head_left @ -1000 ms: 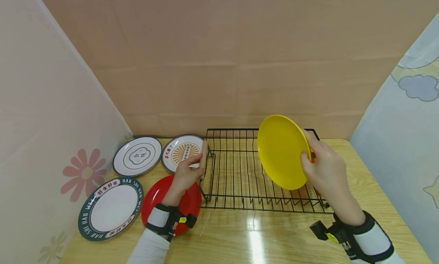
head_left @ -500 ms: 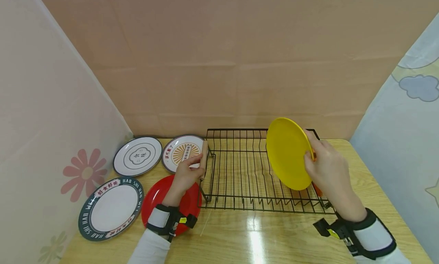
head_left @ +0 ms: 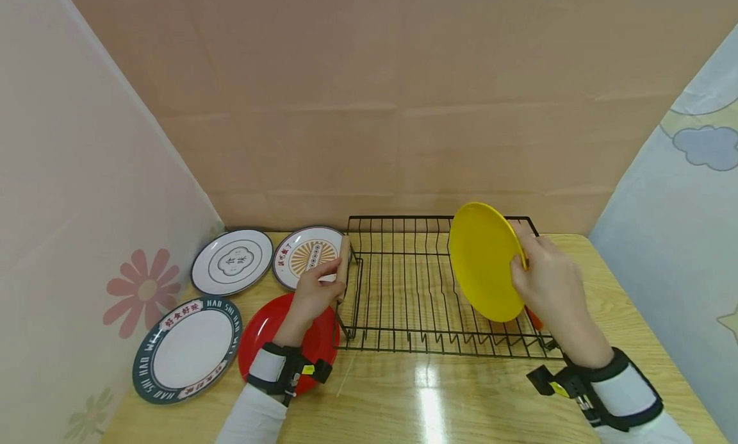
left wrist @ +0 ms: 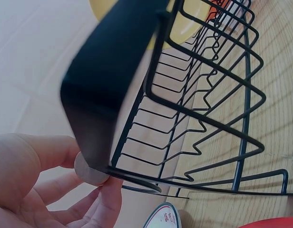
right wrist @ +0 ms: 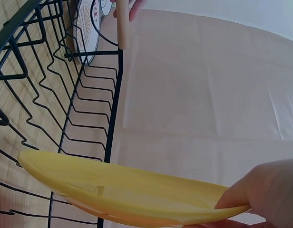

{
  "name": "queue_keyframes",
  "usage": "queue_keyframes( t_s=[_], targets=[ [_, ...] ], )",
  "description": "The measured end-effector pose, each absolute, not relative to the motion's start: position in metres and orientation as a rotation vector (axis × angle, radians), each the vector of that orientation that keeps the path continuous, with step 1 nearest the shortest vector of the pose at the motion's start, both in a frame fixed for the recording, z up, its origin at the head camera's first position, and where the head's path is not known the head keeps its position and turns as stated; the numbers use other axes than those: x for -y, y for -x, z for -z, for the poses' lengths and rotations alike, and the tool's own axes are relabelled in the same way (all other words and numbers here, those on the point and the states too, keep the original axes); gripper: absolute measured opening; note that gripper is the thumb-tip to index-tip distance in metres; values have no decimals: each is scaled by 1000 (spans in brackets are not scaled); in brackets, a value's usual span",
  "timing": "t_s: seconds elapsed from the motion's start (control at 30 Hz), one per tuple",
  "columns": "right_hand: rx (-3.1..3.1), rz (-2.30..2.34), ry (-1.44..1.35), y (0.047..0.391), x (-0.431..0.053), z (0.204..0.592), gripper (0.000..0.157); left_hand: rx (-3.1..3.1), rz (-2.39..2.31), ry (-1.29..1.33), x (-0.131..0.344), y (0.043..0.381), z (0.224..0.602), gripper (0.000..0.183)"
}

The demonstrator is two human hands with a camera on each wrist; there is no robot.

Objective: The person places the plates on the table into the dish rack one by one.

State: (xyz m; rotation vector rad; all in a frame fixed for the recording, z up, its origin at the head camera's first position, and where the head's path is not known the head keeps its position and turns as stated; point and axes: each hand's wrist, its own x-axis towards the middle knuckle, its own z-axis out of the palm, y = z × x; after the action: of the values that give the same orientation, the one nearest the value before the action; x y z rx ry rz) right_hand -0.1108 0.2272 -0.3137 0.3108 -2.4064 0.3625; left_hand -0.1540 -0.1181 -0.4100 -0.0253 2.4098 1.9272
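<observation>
Brown sheeting (head_left: 375,111) closed off the far side of the workspace, behind a pale wood-grain desk (head_left: 403,405) that carried a black wire rack (head_left: 426,351). Yellow plate (head_left: 483,264): tilted steeply on edge over the right part of the rack, its right rim clamped between thumb and fingers of the right hand (head_left: 548,277). Whether its lower edge touched the wires could not be told. Left hand (head_left: 313,296): grip closed in a pinch on the wooden handle (head_left: 344,252) at the rack's left end. Risks, as judged: the right grip had the plate at one side only, so a knock of the lower edge against a wire could twist it or work it loose; an edge out of line with a gap could leave it leaning on top of the wires. An orange item (head_left: 535,318) sat mostly hidden behind the plate, near the rack's right end; a bump seemed possible if the plate went farther right. A slackened left pinch might let the rack slide. Left of the rack lay a red plate (head_left: 259,341) and a green-rimmed plate (head_left: 190,351), with a white plate (head_left: 213,264) and a sunburst plate (head_left: 296,258) on the far side. Glare streaked the near desk surface. Flower-printed sheeting (head_left: 81,188) stood at left, pale blue cloud-printed sheeting (head_left: 663,226) at right.
</observation>
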Motion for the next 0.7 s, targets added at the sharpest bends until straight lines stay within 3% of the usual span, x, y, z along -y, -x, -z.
queue_keyframes(
  t_s=[0.7],
  targets=[
    [2427,-349,-281,113,-236,317,49,-2389,-1937,41,119,155,412,51]
  ],
)
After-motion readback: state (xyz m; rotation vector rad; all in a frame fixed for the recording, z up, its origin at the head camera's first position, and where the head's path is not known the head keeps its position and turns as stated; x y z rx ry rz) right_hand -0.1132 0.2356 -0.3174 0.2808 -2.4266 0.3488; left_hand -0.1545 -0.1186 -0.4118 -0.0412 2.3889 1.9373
